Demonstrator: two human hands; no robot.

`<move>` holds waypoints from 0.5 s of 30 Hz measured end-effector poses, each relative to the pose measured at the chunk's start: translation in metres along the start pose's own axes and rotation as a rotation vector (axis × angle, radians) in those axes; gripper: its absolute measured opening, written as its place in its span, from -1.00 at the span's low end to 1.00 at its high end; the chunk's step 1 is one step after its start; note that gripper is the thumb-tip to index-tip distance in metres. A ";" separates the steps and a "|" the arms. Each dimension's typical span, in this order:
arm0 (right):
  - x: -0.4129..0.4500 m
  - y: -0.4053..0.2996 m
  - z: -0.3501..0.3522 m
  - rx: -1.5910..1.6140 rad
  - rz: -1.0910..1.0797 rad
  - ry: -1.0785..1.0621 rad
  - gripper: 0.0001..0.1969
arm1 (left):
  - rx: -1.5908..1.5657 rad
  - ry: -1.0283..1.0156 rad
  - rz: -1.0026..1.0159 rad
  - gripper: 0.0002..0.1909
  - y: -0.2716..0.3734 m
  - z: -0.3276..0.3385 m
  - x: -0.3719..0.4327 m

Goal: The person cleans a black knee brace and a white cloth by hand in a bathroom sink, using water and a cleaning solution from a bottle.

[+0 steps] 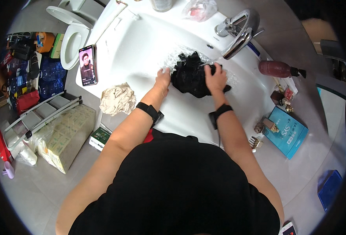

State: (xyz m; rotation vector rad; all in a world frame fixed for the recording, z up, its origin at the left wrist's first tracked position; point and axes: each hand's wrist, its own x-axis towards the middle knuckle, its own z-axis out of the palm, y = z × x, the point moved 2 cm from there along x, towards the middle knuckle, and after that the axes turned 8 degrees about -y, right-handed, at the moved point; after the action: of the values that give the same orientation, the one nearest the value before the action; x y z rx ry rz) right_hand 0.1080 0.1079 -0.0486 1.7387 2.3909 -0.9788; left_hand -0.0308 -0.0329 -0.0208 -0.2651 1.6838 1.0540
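A wet black cloth (189, 77) lies bunched in the white washbasin (126, 50), with foamy, bubbling water around its back and right edges. My right hand (215, 77) grips the cloth's right side, its fingers spread over the top of the bundle. At the left edge of the cloth is my left hand (163, 80), fingers bent; whether they hold any fabric is hidden. Both wrists wear black straps. Over the basin's back right arches a chrome faucet (237, 35). A crumpled cream cloth (118, 99) rests on the basin's front left rim.
Left of the basin, a phone (87, 65) playing a video leans on the counter. A pump bottle (274, 69) and a blue packet (287, 132) lie to the right. A toilet (73, 44), a folding step stool (40, 113) and a wrapped carton (70, 135) stand at left.
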 end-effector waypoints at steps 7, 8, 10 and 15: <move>-0.065 -0.095 0.009 0.450 -0.257 -0.375 -0.57 | -0.552 -0.518 -0.250 -0.35 0.020 0.013 0.011; -0.073 -0.105 0.001 0.364 -0.299 -0.321 -0.63 | -0.571 -0.580 -0.228 -0.43 0.015 0.010 0.012; -0.062 -0.097 0.003 0.139 -0.358 -0.269 -0.65 | -0.429 -0.423 -0.109 -0.46 0.014 0.019 0.003; 0.008 -0.030 0.000 0.126 0.008 -0.257 -0.51 | -0.003 -0.309 0.013 -0.53 0.034 0.039 -0.042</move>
State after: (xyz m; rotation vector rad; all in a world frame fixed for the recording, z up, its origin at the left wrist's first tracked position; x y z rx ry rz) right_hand 0.0790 0.1092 -0.0371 1.5467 2.2039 -1.2899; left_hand -0.0096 0.0028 0.0320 -0.0874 1.4080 1.0487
